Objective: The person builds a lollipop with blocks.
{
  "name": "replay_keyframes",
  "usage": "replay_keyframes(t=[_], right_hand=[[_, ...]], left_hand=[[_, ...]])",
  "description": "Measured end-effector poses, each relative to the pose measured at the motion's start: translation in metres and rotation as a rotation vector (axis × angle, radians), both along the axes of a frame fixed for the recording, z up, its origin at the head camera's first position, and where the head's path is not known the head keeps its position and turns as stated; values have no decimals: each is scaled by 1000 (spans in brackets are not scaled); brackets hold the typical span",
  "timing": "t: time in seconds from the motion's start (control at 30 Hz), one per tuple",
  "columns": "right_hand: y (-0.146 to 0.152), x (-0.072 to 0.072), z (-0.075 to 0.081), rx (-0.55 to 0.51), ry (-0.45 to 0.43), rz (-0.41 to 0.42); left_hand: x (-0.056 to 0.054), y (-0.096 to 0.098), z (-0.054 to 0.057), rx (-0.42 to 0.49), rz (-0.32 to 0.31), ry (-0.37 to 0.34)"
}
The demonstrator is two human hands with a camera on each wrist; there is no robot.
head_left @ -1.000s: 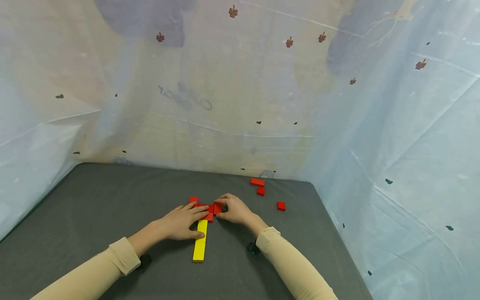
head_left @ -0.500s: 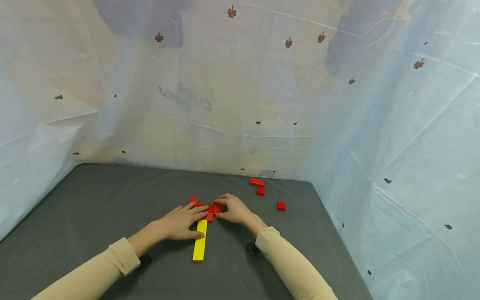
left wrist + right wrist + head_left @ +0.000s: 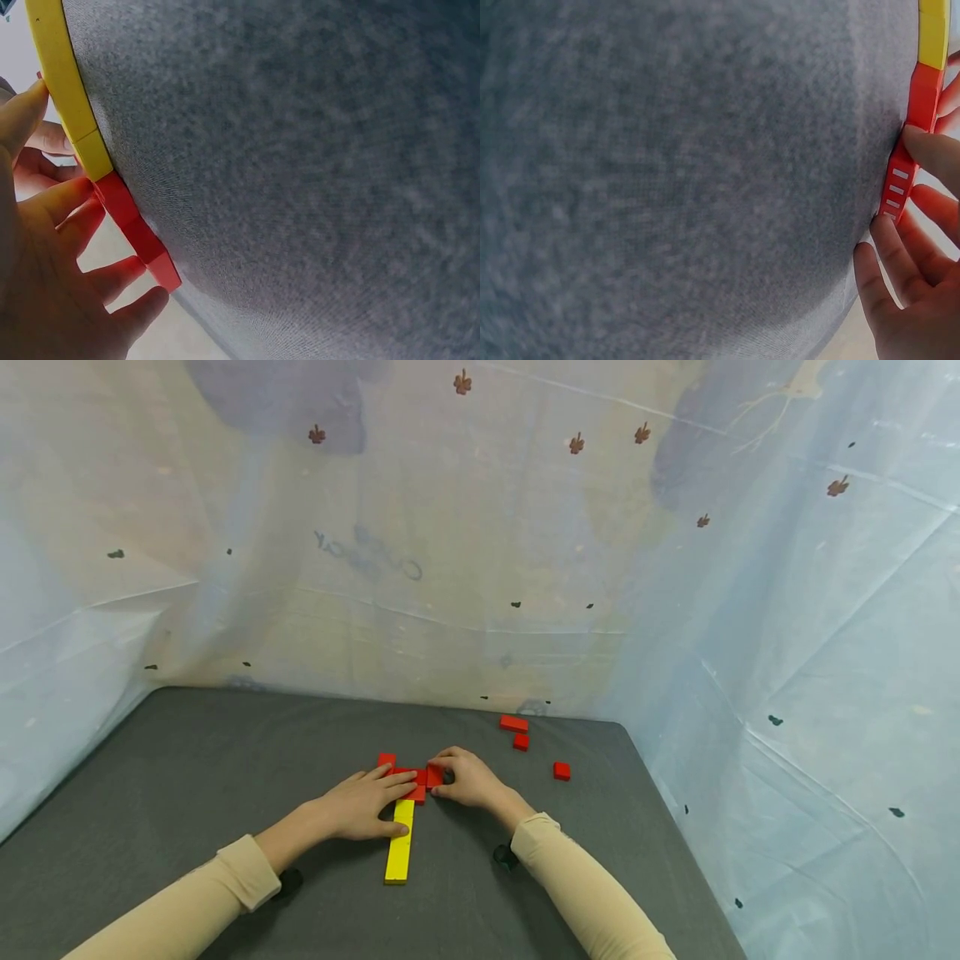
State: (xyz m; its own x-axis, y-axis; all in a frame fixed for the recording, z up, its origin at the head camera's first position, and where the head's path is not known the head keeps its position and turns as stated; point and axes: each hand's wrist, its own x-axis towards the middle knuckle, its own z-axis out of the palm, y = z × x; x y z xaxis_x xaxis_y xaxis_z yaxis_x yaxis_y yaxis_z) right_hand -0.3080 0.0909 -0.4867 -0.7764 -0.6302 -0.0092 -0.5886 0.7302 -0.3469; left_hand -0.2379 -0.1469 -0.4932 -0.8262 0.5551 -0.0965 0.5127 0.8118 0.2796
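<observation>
A group of red blocks (image 3: pixel 387 760) lies on the dark grey table, joined to the far end of a yellow strip of blocks (image 3: pixel 399 858). My left hand (image 3: pixel 358 807) rests over the red group with its fingers spread straight, and its thumb touches the yellow strip. At the group's right end my right hand (image 3: pixel 471 780) pinches a red block (image 3: pixel 434 776) between thumb and fingers. In the right wrist view, white marks run along that red block's side (image 3: pixel 897 184). My left fingers hide part of the red group.
Loose red blocks lie at the back right: a long one (image 3: pixel 514 724), a small one (image 3: pixel 521 742) and another small one (image 3: pixel 562 771). A pale plastic sheet (image 3: pixel 420 568) hangs behind the table (image 3: pixel 247 752) and along its sides.
</observation>
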Motion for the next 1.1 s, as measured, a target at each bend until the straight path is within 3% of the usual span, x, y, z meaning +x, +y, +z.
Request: replay_keyframes(t=[0.37,0.6,1.1], right_hand=[[11,5,3,-79,-33,3],[40,8,11,-154,-39,-29],[139,3,11,-230,70,-258]], left_hand=[[3,-1,2,4,13,12],[15,-2,6,10,19,67],[47,-2,8,-39,-69,90]])
